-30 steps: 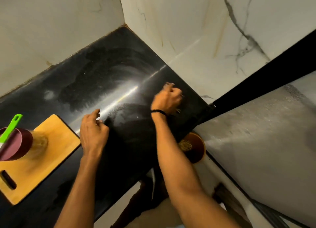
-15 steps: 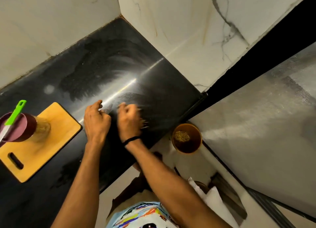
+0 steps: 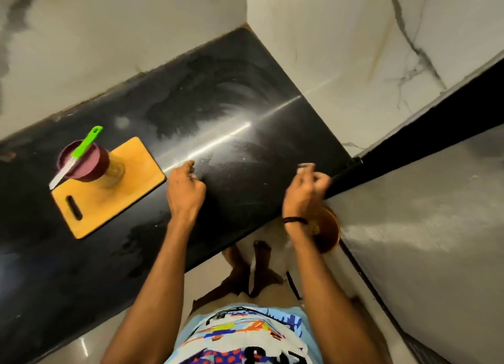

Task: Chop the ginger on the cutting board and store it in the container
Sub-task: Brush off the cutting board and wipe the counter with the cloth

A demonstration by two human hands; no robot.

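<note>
A wooden cutting board (image 3: 131, 178) lies on the black counter (image 3: 218, 104) at the left. On it stands a clear jar (image 3: 113, 174) with yellowish contents and a maroon lid (image 3: 84, 164). A green-handled knife (image 3: 79, 153) rests across the lid. No loose ginger shows on the board. My left hand (image 3: 185, 191) rests on the counter right of the board, fingers loosely curled, holding nothing. My right hand (image 3: 305, 191) hovers at the counter's right front corner with its fingers curled in; whether anything is inside them is hidden.
A brown round bin (image 3: 328, 232) stands on the floor below my right wrist, partly covered by it. A grey appliance side (image 3: 422, 227) rises on the right. Marble walls close the counter at the back and right. My bare feet (image 3: 245, 268) stand under the counter edge.
My right hand swept left across the counter to meet my left hand, then moved right to the counter's corner above the bin. My left hand stayed almost in place.
</note>
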